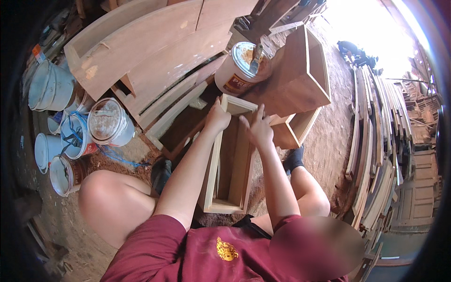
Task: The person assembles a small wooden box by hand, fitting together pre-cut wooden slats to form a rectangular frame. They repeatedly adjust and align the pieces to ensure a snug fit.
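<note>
The open wooden drawer [212,176] stands on the dirt floor [325,157] between the person's legs, its long sides running away from the body; its bare bottom and inner walls show. The left hand [218,117] is curled around its far left corner, gripping the rim. The right hand [260,131] is spread beside the far right corner, thumb and forefinger apart; whether it touches the rim cannot be told.

Beyond the drawer's far edge stands a white bucket [227,75] with a stained top, a flat-ended hand tool [256,58] lying across it. Past the far right corner, a tall wooden box [298,87] leans above a smaller open one [285,133], close by the right hand. Off the left edge, a low wooden frame [155,139] lies against a large wooden panel piece [159,35], crowding that side.

On the floor's left side, plastic buckets cluster: a translucent one [47,89], one with a crusted top [109,120], and one holding tangled blue strapping [73,129]. Long planks [371,127] are piled along the right.

The left forearm hides part of the low frame; the buckets' depths are hard to make out, glare washes out the upper right, and a blur covers part of the maroon shirt [202,254].
</note>
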A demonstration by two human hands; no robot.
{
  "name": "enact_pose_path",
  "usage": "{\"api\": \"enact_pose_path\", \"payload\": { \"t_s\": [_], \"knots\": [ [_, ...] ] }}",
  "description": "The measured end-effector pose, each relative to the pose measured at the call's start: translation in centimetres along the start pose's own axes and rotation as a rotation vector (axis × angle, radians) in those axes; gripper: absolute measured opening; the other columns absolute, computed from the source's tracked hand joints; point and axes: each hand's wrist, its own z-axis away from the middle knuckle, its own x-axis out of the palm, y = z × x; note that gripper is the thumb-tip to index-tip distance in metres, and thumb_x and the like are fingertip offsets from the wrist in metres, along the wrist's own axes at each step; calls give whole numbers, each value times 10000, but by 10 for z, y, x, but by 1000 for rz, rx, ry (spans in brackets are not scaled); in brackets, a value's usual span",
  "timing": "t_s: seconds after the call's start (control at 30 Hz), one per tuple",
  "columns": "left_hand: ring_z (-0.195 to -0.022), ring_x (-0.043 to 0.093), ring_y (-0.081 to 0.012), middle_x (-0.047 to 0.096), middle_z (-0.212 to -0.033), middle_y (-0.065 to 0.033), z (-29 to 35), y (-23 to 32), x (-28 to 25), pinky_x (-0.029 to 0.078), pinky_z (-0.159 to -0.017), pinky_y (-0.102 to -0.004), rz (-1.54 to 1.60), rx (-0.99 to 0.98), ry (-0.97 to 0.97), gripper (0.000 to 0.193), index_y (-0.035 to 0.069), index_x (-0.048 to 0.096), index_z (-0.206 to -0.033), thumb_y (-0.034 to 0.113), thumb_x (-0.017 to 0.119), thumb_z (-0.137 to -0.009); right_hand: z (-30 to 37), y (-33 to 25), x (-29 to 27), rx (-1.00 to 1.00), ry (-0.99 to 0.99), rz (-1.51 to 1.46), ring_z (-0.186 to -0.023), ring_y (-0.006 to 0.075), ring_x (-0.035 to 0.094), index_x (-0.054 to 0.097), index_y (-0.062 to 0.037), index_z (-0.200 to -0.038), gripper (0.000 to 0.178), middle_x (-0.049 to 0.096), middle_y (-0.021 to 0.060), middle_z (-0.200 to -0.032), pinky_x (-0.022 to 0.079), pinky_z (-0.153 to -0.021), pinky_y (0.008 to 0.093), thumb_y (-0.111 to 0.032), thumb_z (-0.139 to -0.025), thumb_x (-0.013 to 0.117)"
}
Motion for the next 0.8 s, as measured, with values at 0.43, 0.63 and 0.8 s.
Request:
{"api": "enact_pose_path", "payload": {
  "t_s": [0.43, 0.63, 0.8],
  "knots": [
    [-1361, 474, -368, 456, -1469, -290, 1, -1, -2, 358, -1150, -405, -18, 4, -12, 856, -13, 204, -1561, 134, 569, -801, -12, 0, -2, -48, -19, 35, -1164, 463, 592, 93, 81, -1544, 1182, 435, 372, -1387, 550, -909, 471, -752, -843, 553],
    [-1361, 478, -362, 458, -1470, -288, 1, -6, -8, 365, -1142, -390, 6, -14, 16, 867, -24, 216, -1556, 134, 569, -780, 4, -2, -3, -59, -180, 115, -1289, 484, 497, 195, 72, -1532, 1005, 327, 389, -1485, 533, -951, 477, -672, -918, 476],
    [-1332, 513, -356, 508, -1427, -286, -15, -21, 0, 400, -1108, -384, 65, 77, 9, 857, -19, 249, -1549, 128, 568, -768, -10, 29, 20, -108, -63, -225, -1323, 516, 444, 352, 20, -1505, 597, 383, 343, -1486, 482, -1019, 483, -372, -1056, 369]
  ]
}}
